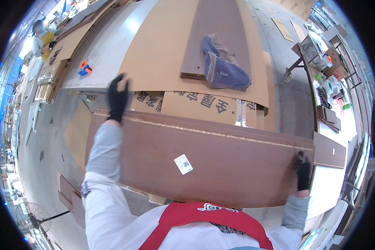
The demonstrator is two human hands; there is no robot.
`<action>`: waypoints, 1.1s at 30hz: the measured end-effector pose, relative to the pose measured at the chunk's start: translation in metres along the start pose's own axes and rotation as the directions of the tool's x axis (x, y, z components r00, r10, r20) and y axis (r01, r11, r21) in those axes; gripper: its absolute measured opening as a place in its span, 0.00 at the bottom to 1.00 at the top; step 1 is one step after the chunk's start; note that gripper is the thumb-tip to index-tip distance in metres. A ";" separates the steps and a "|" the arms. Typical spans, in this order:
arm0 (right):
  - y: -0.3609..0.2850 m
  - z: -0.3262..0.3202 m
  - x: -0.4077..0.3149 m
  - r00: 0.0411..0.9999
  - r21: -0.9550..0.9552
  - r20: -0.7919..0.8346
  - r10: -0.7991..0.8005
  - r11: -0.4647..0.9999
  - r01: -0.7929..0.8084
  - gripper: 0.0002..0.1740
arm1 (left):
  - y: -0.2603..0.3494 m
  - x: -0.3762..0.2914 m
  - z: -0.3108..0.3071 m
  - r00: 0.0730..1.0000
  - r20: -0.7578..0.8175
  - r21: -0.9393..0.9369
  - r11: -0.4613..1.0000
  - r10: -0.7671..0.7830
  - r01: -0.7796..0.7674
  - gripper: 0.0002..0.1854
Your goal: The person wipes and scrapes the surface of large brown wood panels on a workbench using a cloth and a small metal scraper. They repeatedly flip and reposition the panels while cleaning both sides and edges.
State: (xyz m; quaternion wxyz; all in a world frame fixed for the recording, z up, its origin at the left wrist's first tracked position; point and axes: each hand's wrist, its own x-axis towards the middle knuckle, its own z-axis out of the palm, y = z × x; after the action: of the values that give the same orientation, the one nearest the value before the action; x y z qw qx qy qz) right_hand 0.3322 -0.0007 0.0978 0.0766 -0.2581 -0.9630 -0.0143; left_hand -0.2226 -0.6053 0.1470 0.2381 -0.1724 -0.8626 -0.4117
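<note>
A long brown wood panel (225, 168) with a groove showing raw particleboard along its far side lies across in front of me. It bears a white printed label (183, 164). My left hand (118, 97), in a black glove, reaches past the panel's far left edge with thumb and fingers apart and nothing between them. My right hand (302, 168), also gloved in black, is over the panel's right end. It is blurred, so whether the fingers touch the surface or hold something small is unclear.
Beyond lies a cardboard sheet (156, 53) bearing stacked panels (220, 18) and a blue cloth (226, 72). A tape dispenser (85, 68) sits left. Printed cartons (203, 107) show below. On the right stands a side table (326, 187); a fan (32, 217) and a co-worker (45, 42) are left.
</note>
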 end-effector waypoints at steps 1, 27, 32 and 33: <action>-0.044 0.002 -0.002 0.994 0.147 0.031 0.108 0.983 -0.112 0.21 | 0.039 -0.001 0.042 0.998 0.045 -0.052 0.998 0.045 -0.043 0.19; -0.197 -0.051 -0.008 0.945 0.204 0.043 0.325 0.923 -0.327 0.23 | 0.200 -0.136 -0.041 0.821 0.571 -0.063 0.998 0.025 0.014 0.33; -0.195 -0.044 -0.010 0.947 0.150 0.035 0.319 0.935 -0.321 0.23 | 0.221 -0.220 -0.015 0.775 0.601 0.108 0.941 0.196 -0.321 0.36; -0.194 -0.043 -0.010 0.955 0.151 0.023 0.296 0.943 -0.296 0.23 | 0.206 -0.220 -0.013 0.804 0.568 0.129 0.945 0.178 -0.300 0.33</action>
State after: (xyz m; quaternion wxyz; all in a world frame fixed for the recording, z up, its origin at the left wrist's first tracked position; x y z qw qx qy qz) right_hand 0.2496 -0.1766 0.1410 0.0973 -0.3931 -0.9116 0.0713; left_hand 0.0649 -0.5137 0.1619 0.0480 -0.3645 -0.9043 -0.2170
